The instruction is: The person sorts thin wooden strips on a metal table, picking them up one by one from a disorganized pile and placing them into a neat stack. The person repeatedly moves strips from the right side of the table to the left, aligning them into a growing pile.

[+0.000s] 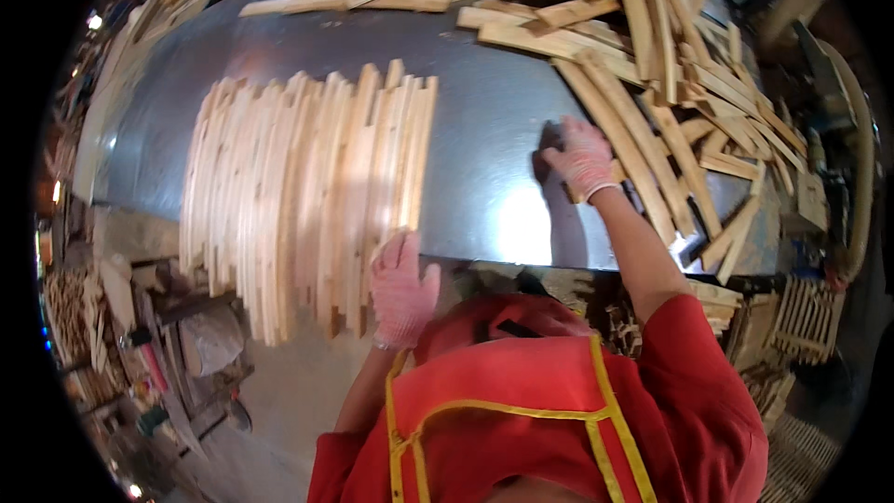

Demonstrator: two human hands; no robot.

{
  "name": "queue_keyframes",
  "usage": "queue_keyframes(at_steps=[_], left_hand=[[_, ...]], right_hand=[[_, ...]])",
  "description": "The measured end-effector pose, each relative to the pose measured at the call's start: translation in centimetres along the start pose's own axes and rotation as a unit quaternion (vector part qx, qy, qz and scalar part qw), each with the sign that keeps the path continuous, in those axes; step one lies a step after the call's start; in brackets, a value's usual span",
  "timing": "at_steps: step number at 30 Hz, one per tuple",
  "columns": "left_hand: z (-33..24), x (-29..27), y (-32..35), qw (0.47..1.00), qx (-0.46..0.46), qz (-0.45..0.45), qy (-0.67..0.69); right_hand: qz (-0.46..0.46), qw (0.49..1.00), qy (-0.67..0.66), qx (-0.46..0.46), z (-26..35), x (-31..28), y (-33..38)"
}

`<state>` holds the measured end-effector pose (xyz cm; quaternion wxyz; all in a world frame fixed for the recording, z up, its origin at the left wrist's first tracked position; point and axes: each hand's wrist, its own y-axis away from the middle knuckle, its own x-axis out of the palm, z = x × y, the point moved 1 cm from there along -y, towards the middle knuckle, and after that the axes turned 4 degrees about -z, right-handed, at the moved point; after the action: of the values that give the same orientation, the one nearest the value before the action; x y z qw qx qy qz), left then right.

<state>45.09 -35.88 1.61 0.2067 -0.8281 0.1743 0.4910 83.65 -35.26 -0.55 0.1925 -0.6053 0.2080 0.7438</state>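
Note:
A row of pale wooden strips lies side by side on the left of the dark, shiny table, their near ends jutting past its front edge. My left hand, in a pinkish knit glove, rests against the near end of the row's right side, fingers stretched and thumb apart. Over the table to the right, my right hand, gloved alike, reaches beside a long curved wooden strip. Its fingers and thumb are spread; the palm side is hidden.
A loose heap of wooden pieces covers the table's far and right side. A slatted wooden stack stands at the lower right. Below the table's left edge is a metal frame with a whitish bag.

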Motion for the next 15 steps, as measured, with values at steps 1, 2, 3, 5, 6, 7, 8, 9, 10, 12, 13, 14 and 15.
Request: queue_keyframes(at_steps=[1,2,3,5,6,7,8,9,10,12,13,14,15], left_hand=[[-0.4,0.1,0.3,1.0,-0.013,0.024,0.004],[-0.9,0.2,0.4,0.999,-0.025,0.048,0.005],[-1.1,0.3,0.4,0.997,-0.039,0.072,-0.002],[-1.8,1.8,-0.2,0.995,-0.003,0.098,0.011],[-2.2,2.4,-0.3,0.993,0.013,0.114,0.014],[-3.0,2.9,-1.0,0.991,0.038,0.127,0.018],[-3.9,3.5,-1.6,0.987,0.067,0.141,0.023],[-4.9,4.1,-2.2,0.983,0.091,0.155,0.029],[-5.8,4.6,-2.3,0.982,0.069,0.15,0.094],[-8.9,6.3,-3.5,0.96,0.043,0.147,0.233],[-8.9,9.0,-2.9,0.936,-0.01,0.125,0.329],[-10.0,9.5,-3.6,0.828,-0.14,0.204,0.502],[-11.4,9.4,-4.9,0.67,-0.261,0.268,0.641]], right_hand=[[-0.067,0.996,0.061,-0.003,-4.9,-0.1,0.2],[-0.132,0.984,0.122,-0.006,-8.7,-0.1,0.4],[-0.129,0.984,0.123,-0.003,-10.0,-0.4,0.3],[-0.122,0.985,0.126,0.003,-12.7,-1.1,-0.3],[-0.052,0.991,0.119,0.034,-13.0,-1.9,-0.9],[0.013,0.992,0.108,0.065,-12.2,-3.6,-2.2],[0.079,0.987,0.097,0.098,-11.9,-4.6,-2.8],[0.082,0.992,-0.014,0.09,-12.1,-4.0,-2.6],[0.091,0.986,-0.126,0.068,-8.9,-5.0,-1.9],[0.165,0.895,-0.389,0.142,-6.7,-3.6,0.6],[0.197,0.864,-0.453,0.098,-4.0,-4.0,1.8],[0.229,0.823,-0.516,0.066,-1.9,-4.6,3.1],[0.239,0.847,-0.475,0.018,-2.5,-4.3,3.2]])
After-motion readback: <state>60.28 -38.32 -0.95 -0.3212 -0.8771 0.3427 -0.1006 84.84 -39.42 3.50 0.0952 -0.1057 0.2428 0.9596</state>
